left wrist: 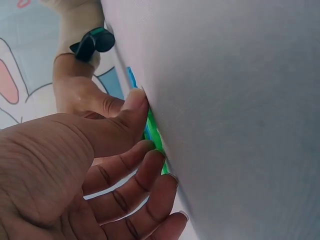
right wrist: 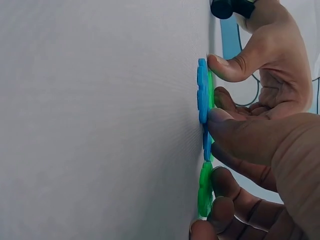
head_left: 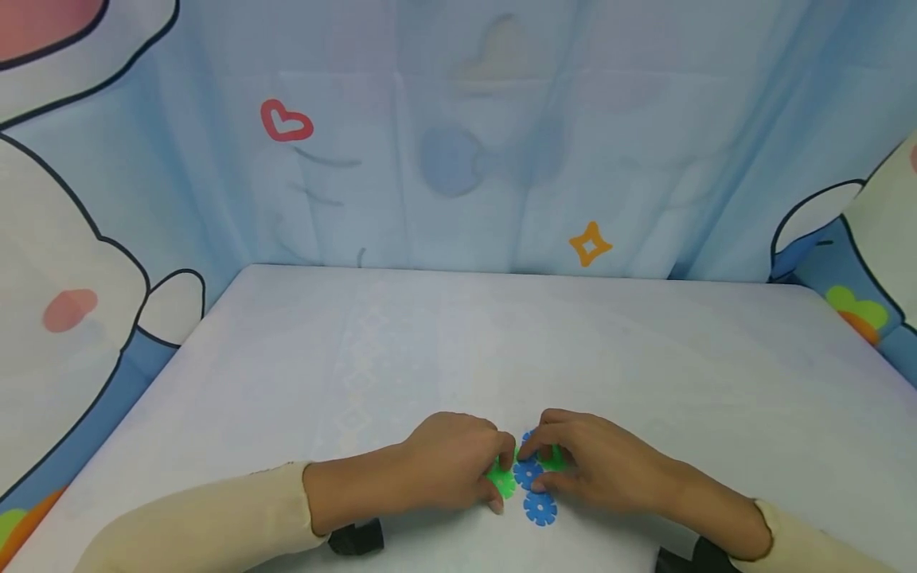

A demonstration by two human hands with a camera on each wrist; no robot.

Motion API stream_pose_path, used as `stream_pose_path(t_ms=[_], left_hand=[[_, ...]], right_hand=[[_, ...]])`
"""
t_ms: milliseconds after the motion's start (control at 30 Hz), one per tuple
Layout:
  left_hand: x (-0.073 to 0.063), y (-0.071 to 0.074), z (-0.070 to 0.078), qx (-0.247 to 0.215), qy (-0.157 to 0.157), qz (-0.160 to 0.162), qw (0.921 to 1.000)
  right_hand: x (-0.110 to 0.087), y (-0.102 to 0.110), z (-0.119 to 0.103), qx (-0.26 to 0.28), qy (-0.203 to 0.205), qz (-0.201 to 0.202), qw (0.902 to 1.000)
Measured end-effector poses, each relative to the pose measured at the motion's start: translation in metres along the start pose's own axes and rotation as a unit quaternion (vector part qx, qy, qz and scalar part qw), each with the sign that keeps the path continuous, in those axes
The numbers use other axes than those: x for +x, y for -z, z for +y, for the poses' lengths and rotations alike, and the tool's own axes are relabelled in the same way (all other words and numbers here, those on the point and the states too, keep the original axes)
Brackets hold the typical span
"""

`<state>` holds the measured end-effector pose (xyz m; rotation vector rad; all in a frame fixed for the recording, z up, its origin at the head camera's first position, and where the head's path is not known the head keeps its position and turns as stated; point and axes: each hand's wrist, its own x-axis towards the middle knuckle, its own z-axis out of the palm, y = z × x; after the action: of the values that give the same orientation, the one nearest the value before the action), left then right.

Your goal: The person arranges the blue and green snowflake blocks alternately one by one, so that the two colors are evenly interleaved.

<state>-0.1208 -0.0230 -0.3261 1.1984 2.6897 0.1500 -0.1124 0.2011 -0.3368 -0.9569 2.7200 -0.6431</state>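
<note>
While both hands are bent over a small cluster of notched discs on the white table [head_left: 301,382], the step in hand is judged to be the fitting of the left green disc [head_left: 504,481] against the middle blue disc [head_left: 528,474]. The next move appears to call for lining up their notches and pressing the edges together, with the blue pieces kept steady; whether any notches are engaged cannot be confirmed, as the fingers cover the relevant edges. The left hand [head_left: 454,459] holds the left green disc in a narrow grip, index finger at its far edge and thumb at its near edge. The right hand [head_left: 600,461] has thumb and index finger drawn close across the middle blue disc, gripping it by judgement; the exact finger pressure cannot be told. The middle blue disc lies between the two hands, just beside the left green disc. The upper blue disc [head_left: 528,437] is partly hidden beyond the right index finger, the lower blue disc [head_left: 540,509] lies uncovered on the near side of the right thumb, and the right green disc [head_left: 555,458] sits beneath the right hand's curve.
</note>
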Motion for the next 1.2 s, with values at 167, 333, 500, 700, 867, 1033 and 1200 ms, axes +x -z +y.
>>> stream_pose_path(t_ms=[167, 333, 500, 700, 867, 1033, 1200], left_hand=[[0.001, -0.001, 0.001, -0.005, 0.005, -0.001, 1.0], [0.002, -0.002, 0.001, -0.002, 0.008, -0.003, 1.0], [0.0, -0.003, 0.001, 0.025, 0.011, 0.002, 0.9996], [-0.003, -0.004, 0.008, 0.077, 0.026, -0.008, 0.9967], [-0.006, -0.003, 0.019, 0.136, 0.043, -0.027, 0.9894], [-0.011, -0.005, 0.023, 0.185, 0.024, -0.001, 0.9825], [-0.013, -0.005, 0.022, 0.171, 0.016, -0.004, 0.9851]], right_hand=[[0.001, -0.001, -0.001, 0.0, -0.013, -0.007, 0.9999], [0.002, -0.001, -0.002, 0.006, -0.021, -0.016, 0.9996], [0.002, -0.002, -0.003, 0.025, -0.026, -0.028, 0.9989], [-0.001, -0.003, -0.004, 0.041, -0.004, -0.026, 0.9988], [0.0, -0.001, -0.002, 0.054, 0.017, -0.044, 0.9974], [-0.001, 0.0, 0.001, 0.045, 0.057, -0.044, 0.9964], [-0.004, 0.002, 0.004, 0.041, 0.056, -0.043, 0.9967]])
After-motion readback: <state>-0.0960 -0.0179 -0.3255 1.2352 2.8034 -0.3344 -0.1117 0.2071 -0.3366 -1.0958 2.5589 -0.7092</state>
